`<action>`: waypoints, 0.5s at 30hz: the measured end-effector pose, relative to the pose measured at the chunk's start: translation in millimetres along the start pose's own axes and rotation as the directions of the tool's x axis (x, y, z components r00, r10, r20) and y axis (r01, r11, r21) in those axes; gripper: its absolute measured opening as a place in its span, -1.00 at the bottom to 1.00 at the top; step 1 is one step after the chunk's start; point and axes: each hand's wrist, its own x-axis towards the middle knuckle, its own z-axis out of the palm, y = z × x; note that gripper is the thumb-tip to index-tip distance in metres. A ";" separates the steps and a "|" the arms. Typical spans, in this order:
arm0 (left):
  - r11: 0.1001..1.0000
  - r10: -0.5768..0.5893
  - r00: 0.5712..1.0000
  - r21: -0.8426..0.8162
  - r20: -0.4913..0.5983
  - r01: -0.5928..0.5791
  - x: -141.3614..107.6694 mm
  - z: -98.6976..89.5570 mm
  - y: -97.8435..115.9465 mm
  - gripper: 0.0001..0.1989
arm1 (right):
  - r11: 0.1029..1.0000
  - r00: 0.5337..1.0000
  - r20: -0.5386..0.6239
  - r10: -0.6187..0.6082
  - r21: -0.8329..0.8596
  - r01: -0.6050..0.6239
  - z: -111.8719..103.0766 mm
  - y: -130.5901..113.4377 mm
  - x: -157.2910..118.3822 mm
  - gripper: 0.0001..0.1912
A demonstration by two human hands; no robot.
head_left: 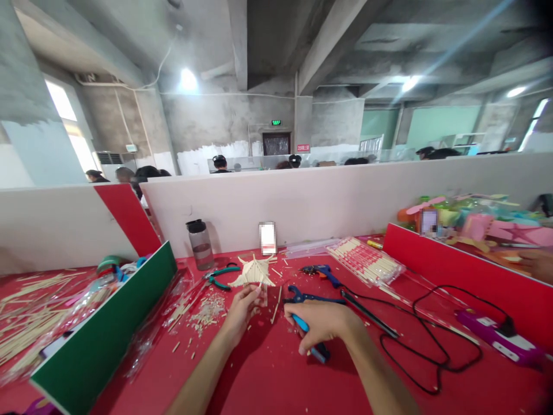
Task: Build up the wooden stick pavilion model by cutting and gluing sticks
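Note:
My left hand [245, 311] is closed in a pinch at the front of a small roof-like model of pale wooden sticks [254, 272]. What its fingertips hold, if anything, is too small to make out. To the right, my right hand [324, 324] is wrapped round a blue-handled tool [301, 323], whose lower end shows below the palm. Just beyond those knuckles lies a dark blue hand tool [298, 295]; whether the two are joined is hidden. Green-handled pliers [218, 278] rest left of the model. A loose stick [276, 305] lies between my hands.
Behind stand a water bottle [200, 245] and a phone [268, 238]. A blue glue gun [324, 273], bundled sticks [365, 260], a black cable [436, 363] and a purple power strip [496, 335] lie right. Green [108, 317] and red [466, 253] dividers flank the table. Stick scraps [207, 311] lie left.

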 end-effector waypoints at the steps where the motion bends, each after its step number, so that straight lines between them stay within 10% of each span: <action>1: 1.000 0.001 1.000 0.000 0.002 -0.001 -0.2 -0.4 -0.3 -0.71 | 1.000 1.000 0.009 0.016 -0.016 -0.016 2.4 -2.5 -1.3 -0.50; 15: 1.000 -0.004 1.000 -0.016 0.027 0.005 -0.7 1.1 1.8 -0.67 | 0.988 0.992 0.029 0.125 -0.091 -0.122 33.3 -0.2 -7.2 -0.50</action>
